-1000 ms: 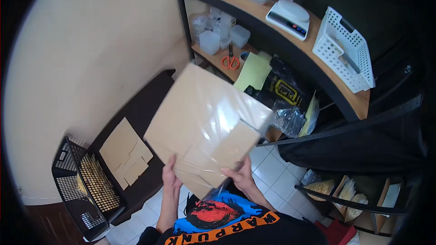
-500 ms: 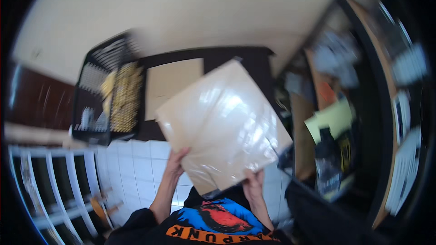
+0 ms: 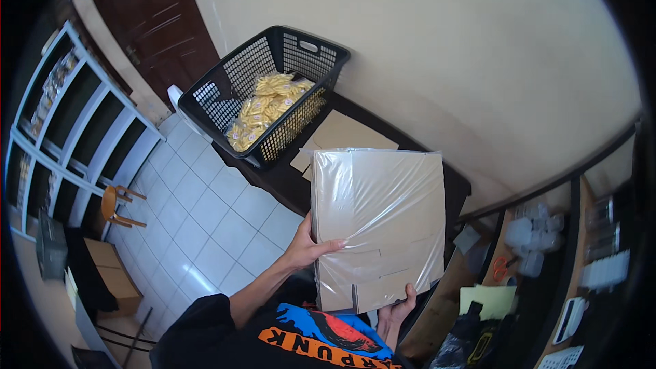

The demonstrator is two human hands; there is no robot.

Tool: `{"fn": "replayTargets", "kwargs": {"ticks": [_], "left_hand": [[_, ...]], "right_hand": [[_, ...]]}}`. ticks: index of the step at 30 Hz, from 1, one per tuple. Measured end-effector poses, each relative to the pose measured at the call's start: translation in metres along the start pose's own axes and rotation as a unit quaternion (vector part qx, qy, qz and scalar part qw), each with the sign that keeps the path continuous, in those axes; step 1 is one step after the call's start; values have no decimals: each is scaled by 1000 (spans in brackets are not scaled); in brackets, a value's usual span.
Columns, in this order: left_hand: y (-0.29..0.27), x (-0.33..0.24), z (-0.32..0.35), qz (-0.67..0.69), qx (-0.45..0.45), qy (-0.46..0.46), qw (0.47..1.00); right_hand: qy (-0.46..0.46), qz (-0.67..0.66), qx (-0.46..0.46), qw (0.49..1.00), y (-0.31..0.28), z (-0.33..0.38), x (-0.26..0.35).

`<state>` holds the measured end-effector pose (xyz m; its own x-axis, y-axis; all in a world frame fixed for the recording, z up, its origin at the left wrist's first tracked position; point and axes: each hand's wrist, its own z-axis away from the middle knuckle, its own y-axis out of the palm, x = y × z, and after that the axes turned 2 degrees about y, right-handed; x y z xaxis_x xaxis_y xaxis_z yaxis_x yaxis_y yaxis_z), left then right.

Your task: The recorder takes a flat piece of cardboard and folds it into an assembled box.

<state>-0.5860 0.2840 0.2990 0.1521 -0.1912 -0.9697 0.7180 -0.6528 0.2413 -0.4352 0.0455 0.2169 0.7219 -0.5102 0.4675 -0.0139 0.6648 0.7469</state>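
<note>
Two hands, left hand and right hand, clamp fingers on your wrapped cardboard — press evenly, since the film looks slick.

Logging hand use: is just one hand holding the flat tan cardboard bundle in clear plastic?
No, the left hand grips the bundle at its left edge, the right hand at its lower edge.

My wrapped cardboard stack hides most fingers of my left hand and right hand, plus part of the flat cardboard sheet. The goods, perhaps packets, sit too small for me to tell.
</note>
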Motion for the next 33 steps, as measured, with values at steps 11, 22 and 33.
{"fn": "replayTargets", "kwargs": {"ticks": [11, 22, 33], "left_hand": [[-291, -149, -185, -190, 21, 19, 981], [-650, -106, -660, -635, 142, 31, 758], [-681, -36, -772, -532, 476, -340, 612]], "right_hand": [[-121, -55, 215, 967, 172, -31, -26], [-385, 47, -110, 915, 467, -122, -245], [-512, 208, -285, 783, 600, -182, -309]]}}
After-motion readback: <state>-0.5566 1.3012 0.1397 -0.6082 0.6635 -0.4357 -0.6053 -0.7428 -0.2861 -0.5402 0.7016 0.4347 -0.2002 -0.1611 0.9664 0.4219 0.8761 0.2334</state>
